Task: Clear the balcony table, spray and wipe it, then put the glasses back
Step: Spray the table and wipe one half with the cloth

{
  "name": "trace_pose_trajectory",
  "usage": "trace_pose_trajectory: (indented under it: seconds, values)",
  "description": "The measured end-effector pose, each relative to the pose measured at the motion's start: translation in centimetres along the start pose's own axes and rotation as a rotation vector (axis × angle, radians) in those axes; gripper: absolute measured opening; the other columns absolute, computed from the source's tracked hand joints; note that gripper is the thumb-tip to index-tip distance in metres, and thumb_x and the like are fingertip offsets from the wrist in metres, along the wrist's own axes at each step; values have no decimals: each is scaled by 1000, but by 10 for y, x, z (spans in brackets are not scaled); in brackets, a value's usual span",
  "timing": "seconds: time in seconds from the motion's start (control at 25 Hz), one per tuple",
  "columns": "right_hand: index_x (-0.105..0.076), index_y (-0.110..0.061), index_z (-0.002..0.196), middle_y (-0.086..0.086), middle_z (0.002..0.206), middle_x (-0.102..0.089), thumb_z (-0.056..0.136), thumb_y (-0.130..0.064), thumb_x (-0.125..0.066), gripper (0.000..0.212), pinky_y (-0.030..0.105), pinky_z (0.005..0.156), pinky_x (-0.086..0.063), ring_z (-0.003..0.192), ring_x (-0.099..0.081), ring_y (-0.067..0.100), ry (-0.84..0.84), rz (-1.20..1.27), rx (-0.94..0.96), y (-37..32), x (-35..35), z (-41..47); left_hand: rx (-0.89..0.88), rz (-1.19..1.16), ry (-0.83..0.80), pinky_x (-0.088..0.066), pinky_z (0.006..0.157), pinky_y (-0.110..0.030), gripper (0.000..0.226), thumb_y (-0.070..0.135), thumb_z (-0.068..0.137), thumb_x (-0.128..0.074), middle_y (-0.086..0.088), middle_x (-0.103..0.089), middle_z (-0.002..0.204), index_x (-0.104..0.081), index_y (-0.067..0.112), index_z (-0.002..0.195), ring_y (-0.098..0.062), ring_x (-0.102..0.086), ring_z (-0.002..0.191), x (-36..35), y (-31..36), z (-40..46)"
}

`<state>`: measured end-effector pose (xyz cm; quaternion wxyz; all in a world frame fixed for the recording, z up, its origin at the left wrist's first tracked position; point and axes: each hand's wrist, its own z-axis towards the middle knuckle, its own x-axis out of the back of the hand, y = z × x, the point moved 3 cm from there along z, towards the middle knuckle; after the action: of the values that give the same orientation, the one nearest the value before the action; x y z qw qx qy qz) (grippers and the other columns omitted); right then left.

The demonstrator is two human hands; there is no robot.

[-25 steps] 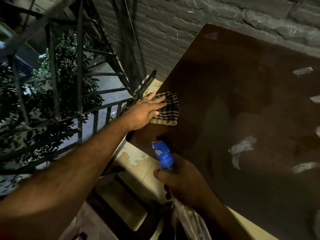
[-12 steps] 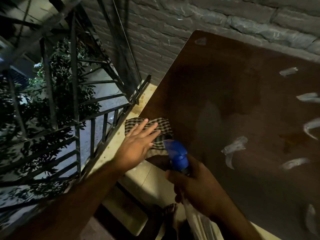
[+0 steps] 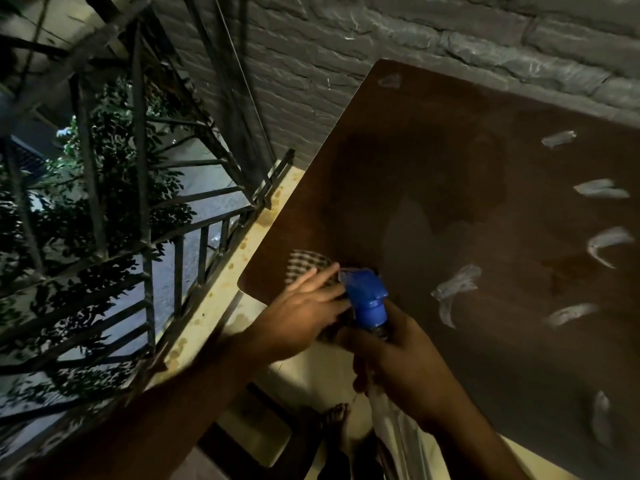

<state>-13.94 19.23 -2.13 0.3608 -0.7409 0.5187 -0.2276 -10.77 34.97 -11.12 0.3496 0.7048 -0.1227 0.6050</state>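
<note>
I look down on a dark brown table pushed against a grey brick wall, its top marked with pale streaks scattered toward the right side. Along its left edge runs a cream ledge with rusty spots, and beyond that a black metal railing with leafy branches behind it in dim light. A bare foot shows on the floor below the table's near corner.

A checked cloth lies on the near left corner of the table. My left hand rests flat on it, fingers straight and spread, pressing it to the wood. My right hand is just beside it, fingers curled round the neck of a spray bottle; the blue nozzle head sticks up above my fist and points left, over the cloth, and the clear body hangs below my palm. The two hands nearly touch.
</note>
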Motion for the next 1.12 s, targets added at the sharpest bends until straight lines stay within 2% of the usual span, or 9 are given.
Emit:
trace_pose_trajectory:
  seconds: [0.12,0.24,0.32,0.4,0.48,0.6,0.84,1.0,1.12]
  values:
    - [-61,-28,107,3,72,-66,83,-21,-72,27,34,55,-53,55,-60,18,48,10,36,0,7,1,130,-6,-56,-17,117,-51,56,15,91,-54,10,-21,152,-34,29,142,-17,-6,145,6,-44,4]
    - [-61,-27,106,6,74,-64,83,-20,-71,26,34,55,-53,55,-60,20,114,29,53,-1,15,3,347,-24,36,-14,118,-51,47,21,95,-46,6,-24,155,-40,26,141,-17,-3,146,20,-54,33]
    - [-59,-26,111,5,78,-65,85,-21,-70,29,34,56,-53,56,-62,17,111,64,54,-4,15,3,165,14,-5,-23,114,-54,44,18,87,-55,0,-41,148,-53,22,131,-23,-19,144,1,-11,30]
    - [-58,-23,115,7,83,-66,86,-23,-69,31,32,56,-53,57,-63,15,103,90,53,-5,17,-2,-36,67,-135,-22,115,-53,48,17,86,-58,5,-35,150,-51,27,133,-21,-16,144,-11,14,11]
    - [-58,-21,112,8,80,-65,87,-22,-68,27,35,56,-55,60,-61,20,110,129,43,-3,22,-8,60,70,-135,-11,119,-49,53,18,93,-52,8,-18,155,-35,29,142,-17,-1,145,-3,-27,13]
    - [-56,-20,112,13,80,-60,89,-19,-66,25,30,55,-55,66,-59,26,117,192,-34,1,31,-19,340,7,19,-11,118,-49,49,20,98,-46,6,-19,156,-33,25,145,-19,-2,147,18,-66,43]
    - [-53,-20,114,14,85,-66,90,-14,-63,28,26,54,-53,65,-65,23,98,238,-12,7,48,-34,-53,134,-126,-12,118,-45,61,22,88,-50,10,-17,154,-27,32,144,-18,-9,146,-20,-27,8]
    - [-54,-15,108,14,73,-60,87,-12,-66,24,33,54,-53,56,-59,23,161,250,33,9,63,-36,388,-29,-1,-13,118,-51,49,28,98,-37,7,-20,156,-28,30,145,-17,-3,146,20,-85,55]
    - [-58,-18,97,6,65,-62,84,-14,-69,18,39,57,-54,56,-59,25,199,249,79,8,69,-29,177,15,-58,-6,117,-43,51,20,96,-46,12,-16,154,-33,29,145,-14,0,146,0,-31,59]
